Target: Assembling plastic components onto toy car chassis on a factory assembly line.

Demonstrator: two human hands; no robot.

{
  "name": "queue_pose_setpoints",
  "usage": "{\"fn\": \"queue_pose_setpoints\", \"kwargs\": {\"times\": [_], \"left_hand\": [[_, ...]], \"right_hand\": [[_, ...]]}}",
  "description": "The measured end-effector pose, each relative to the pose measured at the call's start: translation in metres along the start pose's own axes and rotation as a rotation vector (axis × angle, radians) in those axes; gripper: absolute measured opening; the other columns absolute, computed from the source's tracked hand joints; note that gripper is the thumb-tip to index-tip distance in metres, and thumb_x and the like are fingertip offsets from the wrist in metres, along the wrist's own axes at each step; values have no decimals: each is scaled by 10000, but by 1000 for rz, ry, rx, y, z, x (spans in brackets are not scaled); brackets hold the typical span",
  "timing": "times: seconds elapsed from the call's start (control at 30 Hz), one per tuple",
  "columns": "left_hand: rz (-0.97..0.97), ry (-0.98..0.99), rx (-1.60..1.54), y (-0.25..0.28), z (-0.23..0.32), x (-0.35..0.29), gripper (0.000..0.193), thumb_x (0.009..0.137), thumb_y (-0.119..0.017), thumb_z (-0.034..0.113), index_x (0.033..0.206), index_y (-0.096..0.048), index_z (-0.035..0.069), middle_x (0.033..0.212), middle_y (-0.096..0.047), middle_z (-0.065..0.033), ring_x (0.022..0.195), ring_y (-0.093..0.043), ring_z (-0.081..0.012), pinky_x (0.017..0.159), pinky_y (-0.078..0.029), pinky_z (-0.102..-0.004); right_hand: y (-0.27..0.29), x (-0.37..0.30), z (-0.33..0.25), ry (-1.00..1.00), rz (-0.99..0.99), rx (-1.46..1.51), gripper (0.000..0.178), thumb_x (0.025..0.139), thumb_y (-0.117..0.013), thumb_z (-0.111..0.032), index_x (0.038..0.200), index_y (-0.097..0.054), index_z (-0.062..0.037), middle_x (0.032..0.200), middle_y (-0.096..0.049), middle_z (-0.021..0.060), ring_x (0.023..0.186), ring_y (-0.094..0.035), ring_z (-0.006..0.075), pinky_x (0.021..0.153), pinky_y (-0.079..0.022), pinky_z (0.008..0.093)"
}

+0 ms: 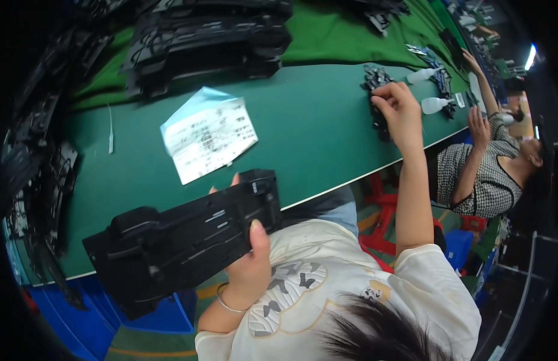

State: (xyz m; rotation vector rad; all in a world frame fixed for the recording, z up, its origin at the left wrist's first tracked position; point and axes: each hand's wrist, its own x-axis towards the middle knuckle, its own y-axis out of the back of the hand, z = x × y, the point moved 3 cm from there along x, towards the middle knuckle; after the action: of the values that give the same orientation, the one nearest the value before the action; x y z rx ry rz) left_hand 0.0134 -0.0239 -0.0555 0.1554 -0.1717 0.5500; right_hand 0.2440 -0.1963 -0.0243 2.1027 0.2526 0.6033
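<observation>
Black plastic panel (183, 240) in left hand (249, 253) — right hand (399, 111) on small black clips (375, 78).

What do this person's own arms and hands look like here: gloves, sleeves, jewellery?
Both hands are bare, with no gloves. The left hand has a thin metal bangle at the wrist. The right hand shows no ring, watch or band. The forearms are uncovered; the short cream T-shirt sleeves cover only the upper arms.

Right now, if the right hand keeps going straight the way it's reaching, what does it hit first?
The right hand reaches across the green table, fingertips already at the pile of small black parts. That pile is what it meets first. Beyond it lies green cloth, though depth is hard to judge.
</observation>
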Motion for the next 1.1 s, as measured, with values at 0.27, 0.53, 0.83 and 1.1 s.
{"fn": "queue_pose_setpoints", "kwargs": {"times": [0.27,0.53,0.83,1.1], "left_hand": [[68,109,-106,-1,-1,0,544,762,-365,28,1221,-86,-56,1213,-291,-227,1102,-331,-253,921,-261,-338],[63,91,-207,-1,-1,1,549,749,-368,-6,1223,-96,-52,1220,-284,-225,1110,-324,-247,913,-266,-330],[-1,116,-174,-1,-9,-4,501,746,-402,31,1194,-201,-71,1221,-311,-182,1145,-261,-264,951,-169,-354],[-66,45,-45,4,-1,0,438,755,-407,61,1160,-299,-64,1228,-309,-161,1162,-222,-286,957,-142,-365]], "right_hand": [[6,2,0,-212,50,446,82,756,-522,-85,791,-521,-12,675,-514,21,523,-443,65,482,-353,182],[-20,-2,-52,-365,-457,1089,98,785,-483,-84,862,-466,-25,708,-547,75,531,-514,87,461,-404,165],[-44,-5,-104,-148,-604,845,130,721,-528,-24,845,-567,-12,706,-518,23,585,-494,90,551,-406,190],[-69,-6,-152,323,-532,477,90,668,-541,10,750,-506,4,720,-521,97,615,-530,211,547,-420,265]]}}
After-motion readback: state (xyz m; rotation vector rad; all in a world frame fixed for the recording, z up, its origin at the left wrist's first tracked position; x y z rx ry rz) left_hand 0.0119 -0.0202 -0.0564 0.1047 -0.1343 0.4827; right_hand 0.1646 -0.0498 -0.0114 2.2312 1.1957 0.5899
